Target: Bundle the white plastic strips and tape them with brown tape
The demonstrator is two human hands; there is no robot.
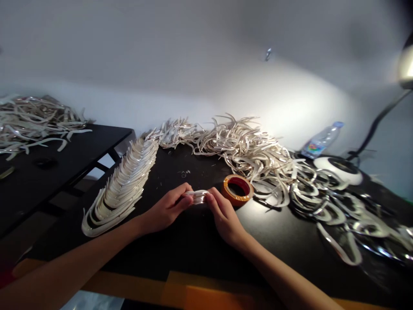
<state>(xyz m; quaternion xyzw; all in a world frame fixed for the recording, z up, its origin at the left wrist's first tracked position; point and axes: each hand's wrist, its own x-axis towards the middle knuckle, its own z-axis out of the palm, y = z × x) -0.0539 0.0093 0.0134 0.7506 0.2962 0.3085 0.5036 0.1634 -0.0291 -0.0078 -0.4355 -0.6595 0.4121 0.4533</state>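
The left hand (167, 209) is pinching one end of a small bundle of pale strips (199, 196) between thumb and curled fingers, and the right hand (226, 215) is gripping the other end the same way. The bundle is spanning the gap between both hands over the black table (190, 254), with a tape roll (237, 200) lying just beside the right hand's fingers.

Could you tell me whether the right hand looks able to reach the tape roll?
Likely yes: the tape roll sits close beside the right hand, nothing visibly between, though that hand holds white strips.
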